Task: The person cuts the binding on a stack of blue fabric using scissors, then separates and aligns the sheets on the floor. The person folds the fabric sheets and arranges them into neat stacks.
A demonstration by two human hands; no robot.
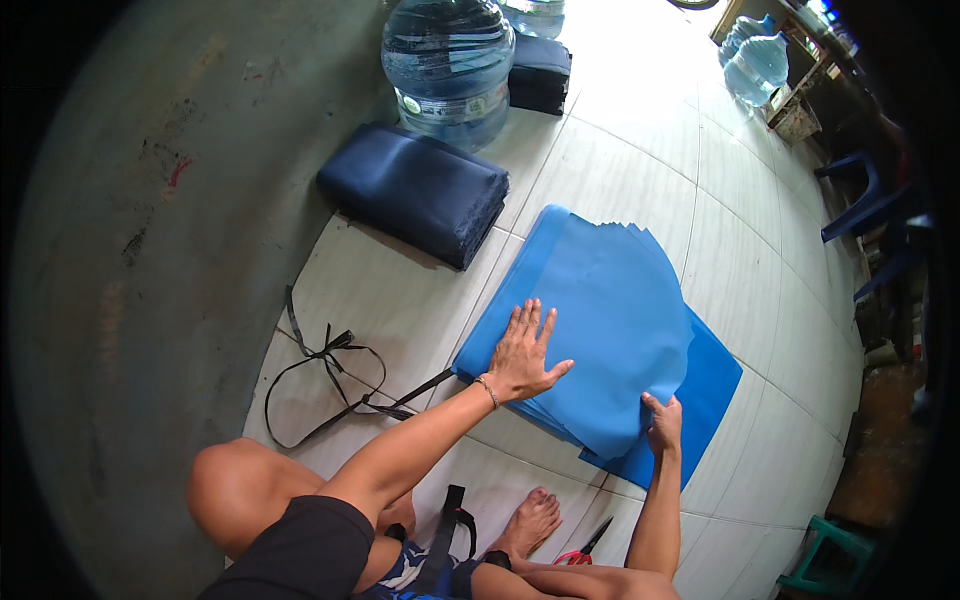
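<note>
A stack of light blue sheets (610, 300), perhaps cloth or thin plastic, lies on the floor in front of me, its far and right edges fanned out unevenly. Under its right side shows a darker blue sheet (710, 380). My left hand (525, 355) rests flat on the stack's near left part, fingers spread. At the near right corner, the thumb and fingers of my right hand (663, 422) close on the edge of the light blue sheets. How many layers they grip is hidden. A black strap (430, 388) runs from the stack's left corner to a loose tangle.
Left of the stack sits a folded dark navy bundle (415, 190), with a large water jug (447, 75) and another dark bundle (541, 75) behind. Red-handled scissors (582, 553) lie by my foot. A green stool (828, 556) and blue plastic furniture (858, 195) stand at right.
</note>
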